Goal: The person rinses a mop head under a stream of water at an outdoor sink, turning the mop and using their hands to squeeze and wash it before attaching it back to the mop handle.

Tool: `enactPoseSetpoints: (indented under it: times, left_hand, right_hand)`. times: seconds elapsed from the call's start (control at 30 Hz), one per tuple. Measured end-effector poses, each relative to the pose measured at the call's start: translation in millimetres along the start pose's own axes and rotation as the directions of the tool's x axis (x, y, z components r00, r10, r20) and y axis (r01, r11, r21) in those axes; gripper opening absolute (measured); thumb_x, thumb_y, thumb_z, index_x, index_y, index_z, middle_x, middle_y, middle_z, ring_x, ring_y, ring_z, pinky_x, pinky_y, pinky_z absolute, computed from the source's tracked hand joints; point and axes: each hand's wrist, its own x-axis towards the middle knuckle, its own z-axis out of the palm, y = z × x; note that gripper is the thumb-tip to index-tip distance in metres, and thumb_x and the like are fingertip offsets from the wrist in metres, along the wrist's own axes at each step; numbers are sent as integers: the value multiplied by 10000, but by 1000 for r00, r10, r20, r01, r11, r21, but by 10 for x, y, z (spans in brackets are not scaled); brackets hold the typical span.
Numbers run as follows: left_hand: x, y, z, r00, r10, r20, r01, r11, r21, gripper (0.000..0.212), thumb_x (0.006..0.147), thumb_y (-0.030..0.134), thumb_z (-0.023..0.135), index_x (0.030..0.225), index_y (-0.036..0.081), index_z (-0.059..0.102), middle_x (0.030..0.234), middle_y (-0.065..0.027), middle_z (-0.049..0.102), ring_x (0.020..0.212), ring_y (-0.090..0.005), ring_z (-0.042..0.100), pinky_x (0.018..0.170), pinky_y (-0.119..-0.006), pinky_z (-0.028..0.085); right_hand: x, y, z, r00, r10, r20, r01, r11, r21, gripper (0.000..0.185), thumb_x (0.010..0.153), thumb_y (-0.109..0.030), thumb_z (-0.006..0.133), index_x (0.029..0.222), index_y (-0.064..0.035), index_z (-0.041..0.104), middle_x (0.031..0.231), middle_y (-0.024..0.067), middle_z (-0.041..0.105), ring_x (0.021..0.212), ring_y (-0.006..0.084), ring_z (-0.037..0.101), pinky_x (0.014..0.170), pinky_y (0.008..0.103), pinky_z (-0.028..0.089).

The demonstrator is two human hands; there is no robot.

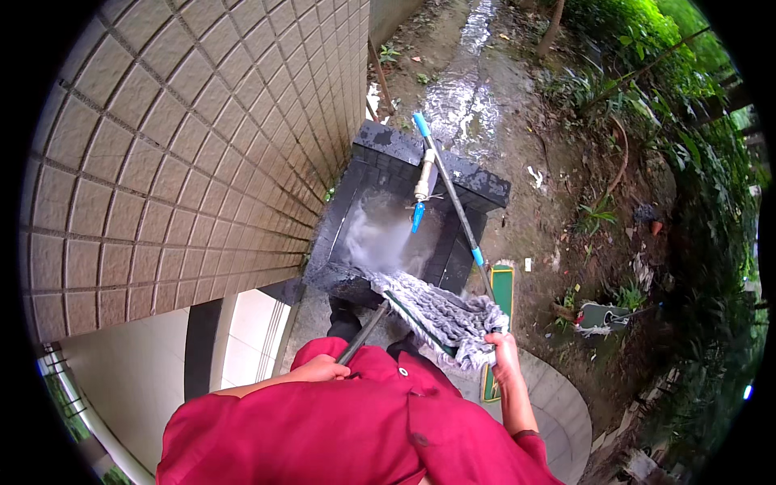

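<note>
A wet grey string mop head [436, 309] lies tilted over the near edge of a black tiled basin [339, 242]. My left hand [321, 368] is closed around the mop's dark metal handle [367, 332], close to my waist. At the other end of the mop head, my right hand [502, 347] grips the grey strands. Water spurts from a pipe tap with a blue lever [418, 217] into the basin, where cloudy water churns. A pole with blue sleeves [453, 191] leans across the basin's far rim, right of the tap.
A beige tiled wall [212, 163] rises on the left. Right of the basin lies a green panel with yellow edging [502, 294]. Muddy ground with plants [594, 212] stretches along the right, and a wet channel [464, 91] runs beyond the basin.
</note>
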Motion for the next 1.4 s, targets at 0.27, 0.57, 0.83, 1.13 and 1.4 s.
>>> enactPoseSetpoints:
  times: [0.27,0.57,0.83,1.13,1.4]
  left_hand:
    - [55,243,-56,997,64,-32,-67,995,-79,206,716,189,608,592,30,561,560,-27,541,493,-104,505,458,-258,378]
    - [676,161,-357,999,-43,-30,17,807,-590,224,778,195,440,799,-15,515,627,-84,524,456,-168,507,391,-259,419]
    - [735,-110,-440,992,19,127,88,622,-778,326,781,235,427,937,-42,498,683,-77,555,533,-150,536,453,-223,447]
    - [549,-435,-259,971,97,217,100,660,-744,298,899,276,423,984,4,512,745,-66,568,590,-147,571,564,-238,506]
    - [168,-326,-38,954,90,286,59,880,-472,251,897,254,459,946,26,552,700,-31,585,588,-97,552,495,-204,427]
  right_hand:
    - [51,-166,296,984,-175,-20,169,972,-164,188,660,-21,513,838,-16,572,718,26,564,610,128,537,567,263,444]
    - [558,96,1238,969,-200,143,203,979,-3,287,758,-81,493,1025,13,544,899,57,589,775,164,575,705,292,461]
    - [607,-85,1740,941,-252,225,301,928,-221,274,769,-144,517,988,14,565,848,48,592,735,145,553,659,274,427]
    - [-17,495,1155,994,73,80,-69,996,-57,326,726,-21,480,1037,58,534,915,109,611,787,209,605,722,326,484]
    - [-299,-18,726,998,-49,41,49,999,12,193,727,-23,488,906,26,539,810,88,576,684,175,581,615,307,485]
